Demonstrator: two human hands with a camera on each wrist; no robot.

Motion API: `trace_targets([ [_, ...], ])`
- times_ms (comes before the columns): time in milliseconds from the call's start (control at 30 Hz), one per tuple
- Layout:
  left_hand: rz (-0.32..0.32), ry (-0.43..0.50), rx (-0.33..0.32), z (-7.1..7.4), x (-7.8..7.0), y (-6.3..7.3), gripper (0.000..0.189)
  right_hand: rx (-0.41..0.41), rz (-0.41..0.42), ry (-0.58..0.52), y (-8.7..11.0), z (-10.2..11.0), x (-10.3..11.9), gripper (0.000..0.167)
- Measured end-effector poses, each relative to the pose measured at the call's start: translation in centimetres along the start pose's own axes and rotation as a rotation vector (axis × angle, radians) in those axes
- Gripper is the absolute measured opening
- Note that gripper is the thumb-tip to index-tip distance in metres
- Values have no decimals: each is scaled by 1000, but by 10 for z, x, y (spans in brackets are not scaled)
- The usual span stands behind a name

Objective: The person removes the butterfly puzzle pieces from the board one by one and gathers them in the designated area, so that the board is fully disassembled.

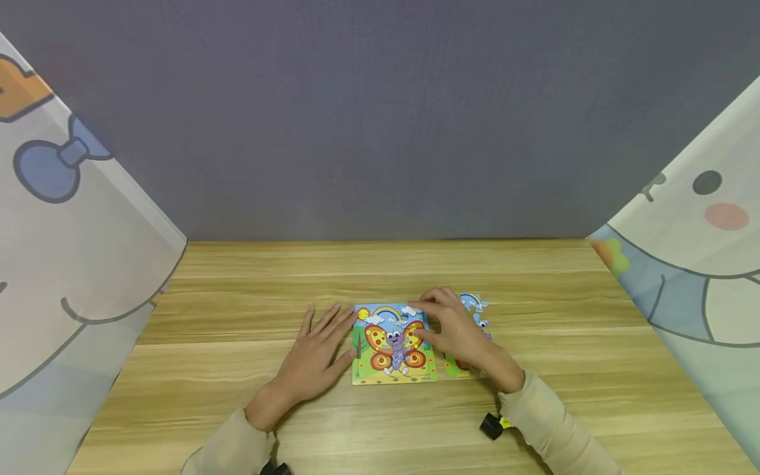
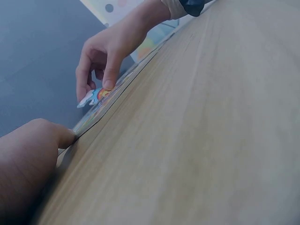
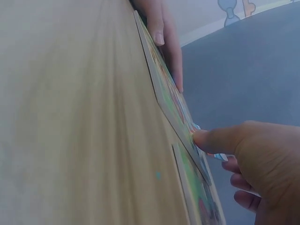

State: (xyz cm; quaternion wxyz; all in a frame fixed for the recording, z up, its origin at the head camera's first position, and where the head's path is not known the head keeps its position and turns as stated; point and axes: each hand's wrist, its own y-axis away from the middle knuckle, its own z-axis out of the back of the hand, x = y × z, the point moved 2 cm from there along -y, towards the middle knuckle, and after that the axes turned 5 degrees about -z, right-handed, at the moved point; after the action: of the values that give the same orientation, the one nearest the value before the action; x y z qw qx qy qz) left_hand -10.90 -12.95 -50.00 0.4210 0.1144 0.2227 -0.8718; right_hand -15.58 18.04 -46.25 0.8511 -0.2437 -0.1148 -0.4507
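Note:
A butterfly jigsaw puzzle board (image 1: 363,376) lies flat on the wooden table. Fingers spread, my left hand (image 1: 317,359) rests at the board's left edge, with the fingertips touching it. Over the board's upper right corner, my right hand (image 1: 454,328) pinches a puzzle piece (image 2: 97,95) between thumb and fingers. That piece shows light blue, white and some orange-yellow; in the left wrist view it is tilted, its far end raised off the board. Part of it is hidden by the fingers.
Beside the board on the right lies a second puzzle part (image 1: 457,368), partly under my right hand and with gaps along its outline. The wooden tabletop (image 1: 249,284) runs back to a grey wall (image 1: 380,132). Cartoon-printed panels (image 1: 683,277) stand on both sides.

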Motion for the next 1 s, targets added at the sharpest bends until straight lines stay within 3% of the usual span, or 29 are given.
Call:
trace_targets([
  [200, 2, 3, -2, 0, 0, 0, 70, -7, 32, 30, 0, 3, -1, 53],
  [433, 6, 4, -1, 0, -1, 0, 70, -70, 62, 80, 0, 2, -2, 47],
  [733, 5, -5, -3, 2, -1, 0, 70, -107, 63, 26, -1, 8, -3, 44],
  [1000, -1, 1, -10, 1, -2, -1, 69, -79, 25, -6, 3, 23, -9, 45],
])
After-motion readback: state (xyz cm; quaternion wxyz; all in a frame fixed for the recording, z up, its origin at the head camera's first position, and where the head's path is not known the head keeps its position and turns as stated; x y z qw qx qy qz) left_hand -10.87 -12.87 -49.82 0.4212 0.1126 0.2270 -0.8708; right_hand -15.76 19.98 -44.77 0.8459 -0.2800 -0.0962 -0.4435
